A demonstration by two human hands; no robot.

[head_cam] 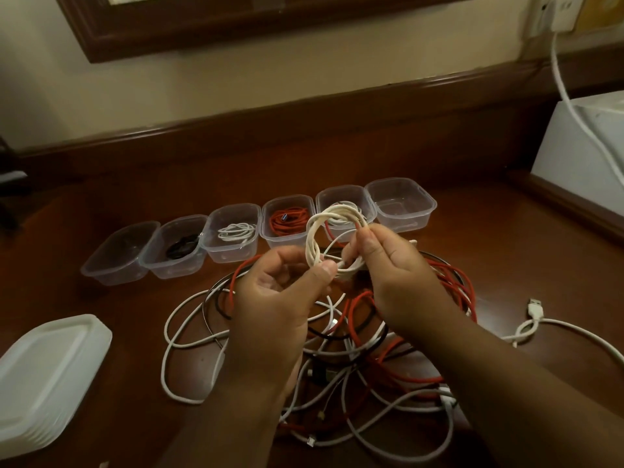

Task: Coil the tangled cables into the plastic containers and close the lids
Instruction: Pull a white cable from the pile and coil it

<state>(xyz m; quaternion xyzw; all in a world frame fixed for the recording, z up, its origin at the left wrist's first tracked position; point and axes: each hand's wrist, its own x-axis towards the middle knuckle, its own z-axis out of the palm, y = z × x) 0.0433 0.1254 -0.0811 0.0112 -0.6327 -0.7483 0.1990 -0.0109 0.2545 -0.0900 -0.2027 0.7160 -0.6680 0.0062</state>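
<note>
Both hands hold up a cream-white coiled cable [317, 231] above the table. My left hand [280, 298] pinches the coil's lower edge between thumb and fingers. My right hand [391, 275] grips the coil's right side. Under them lies a tangled pile of white, red and black cables [354, 349]. Behind stands a row of several clear plastic containers [401, 204] without lids. One holds a black cable [182, 246], one a white cable [236, 231], one a red cable [290, 219]. The container behind the coil holds something white. The two end containers look empty.
A stack of white lids [47, 359] lies at the left front of the wooden table [135, 184]. A white USB cable [537, 312] trails off to the right. A white box [584, 150] stands at the right rear, with a cord running up to a wall socket [557, 11].
</note>
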